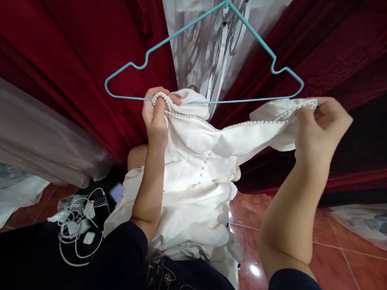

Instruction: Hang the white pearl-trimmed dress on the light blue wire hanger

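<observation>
A white dress (191,171) with a pearl-beaded neckline and a row of small buttons down its front spreads over my lap. With its fingers closed, my left hand (158,111) grips the beaded edge at the left side of the bodice. My right hand (324,125) pinches the other end of the neckline, so the edge is stretched between both hands. A light blue hanger (185,28) hangs above the dress. Its bottom bar runs by my left fingers and partly behind the white fabric; whether that hand also holds the bar I cannot tell.
Dark red curtains (71,43) hang on both sides, with white sheer fabric (176,11) between them. To the left, tangled white cables (74,238) and a small white case (89,238) lie on a black surface. Reddish floor tiles (249,237) show at the right.
</observation>
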Available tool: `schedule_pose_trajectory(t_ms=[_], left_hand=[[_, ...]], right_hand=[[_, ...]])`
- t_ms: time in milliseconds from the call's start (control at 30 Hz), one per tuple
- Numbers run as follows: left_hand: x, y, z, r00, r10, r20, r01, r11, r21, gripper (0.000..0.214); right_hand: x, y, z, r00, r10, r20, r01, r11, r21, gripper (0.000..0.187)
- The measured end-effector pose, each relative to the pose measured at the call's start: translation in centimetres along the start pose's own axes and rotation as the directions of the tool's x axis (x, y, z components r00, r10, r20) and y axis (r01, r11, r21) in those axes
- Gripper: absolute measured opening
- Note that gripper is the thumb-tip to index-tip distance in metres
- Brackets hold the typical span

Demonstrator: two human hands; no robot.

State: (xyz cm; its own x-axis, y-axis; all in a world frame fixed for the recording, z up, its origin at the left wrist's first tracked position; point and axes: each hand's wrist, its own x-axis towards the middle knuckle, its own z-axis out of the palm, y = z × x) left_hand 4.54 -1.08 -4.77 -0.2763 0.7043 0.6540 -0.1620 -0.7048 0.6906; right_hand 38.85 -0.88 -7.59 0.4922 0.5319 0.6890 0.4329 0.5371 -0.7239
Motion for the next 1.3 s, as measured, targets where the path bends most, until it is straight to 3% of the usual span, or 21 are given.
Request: schedule_pose_trajectory(t_ms=[33,100,200,267,400,500,667,767,867,933,1033,1167,1300], left_hand=[[-0.1,0.0,0.2,1.0,-0.006,0.0,0.006,1.0,-0.005,0.027],[-0.3,-0.1,0.5,0.999,-0.038,-0.001,0.038,0.999,-0.032,0.021],[-0.8,-0.4,0.9,0.996,-0.091,-0.009,0.09,0.994,-0.06,0.014],[-1.2,-0.6,1.3,0.992,-0.125,-0.031,0.124,0.992,-0.009,0.014],[-1.5,-1.0,0.9,0.99,-0.132,-0.041,0.135,0.988,0.078,0.023],[-1.9,-1.3,-1.3,0.991,-0.107,-0.081,0.115,0.987,0.109,0.02],[-2.2,-1.1,-6.8,0.94,-0.073,-0.332,0.185,0.929,0.32,0.009],[0.0,0.0,-8.5,0.915,-0.067,-0.399,0.209,0.923,0.323,0.026],[4.2,2.2,-8.7,0.867,0.0,-0.499,0.179,0.933,0.311,0.043],[7.1,4.1,-8.2,0.885,0.096,-0.456,0.074,0.938,0.339,0.045],[9.9,6.9,-6.6,0.944,0.215,-0.252,-0.09,0.899,0.429,0.046],[10.3,9.1,-3.9,0.985,0.173,0.007,-0.152,0.845,0.513,0.045],[9.5,8.8,-2.2,0.974,0.152,0.165,-0.218,0.821,0.528,0.039]], right_hand=[[-1.1,-1.2,-0.2,0.993,-0.05,0.109,0.05,0.999,0.008,0.03],[-2.9,-4.4,0.1,0.924,-0.053,0.379,0.064,0.998,-0.017,0.024],[-4.1,-8.5,2.5,0.916,-0.239,0.323,0.232,0.971,0.06,0.016],[-4.4,-9.6,4.5,0.883,-0.335,0.329,0.338,0.94,0.049,0.019],[-5.0,-9.0,7.0,0.879,-0.299,0.371,0.307,0.951,0.039,0.019],[-5.3,-8.7,6.9,0.905,-0.28,0.32,0.289,0.957,0.02,0.021],[-4.9,-9.1,6.3,0.902,-0.247,0.354,0.267,0.964,-0.006,0.018],[-4.7,-9.0,6.3,0.897,-0.277,0.345,0.29,0.957,0.017,0.016],[-4.7,-8.9,6.5,0.899,-0.283,0.333,0.294,0.956,0.018,0.014],[-4.9,-9.1,6.6,0.901,-0.274,0.335,0.281,0.959,0.029,0.014],[-5.2,-9.5,6.8,0.903,-0.27,0.335,0.266,0.962,0.056,0.013],[-5.6,-9.7,7.2,0.907,-0.269,0.324,0.262,0.963,0.065,0.014],[-5.7,-9.3,7.3,0.905,-0.276,0.324,0.265,0.961,0.078,0.015]])
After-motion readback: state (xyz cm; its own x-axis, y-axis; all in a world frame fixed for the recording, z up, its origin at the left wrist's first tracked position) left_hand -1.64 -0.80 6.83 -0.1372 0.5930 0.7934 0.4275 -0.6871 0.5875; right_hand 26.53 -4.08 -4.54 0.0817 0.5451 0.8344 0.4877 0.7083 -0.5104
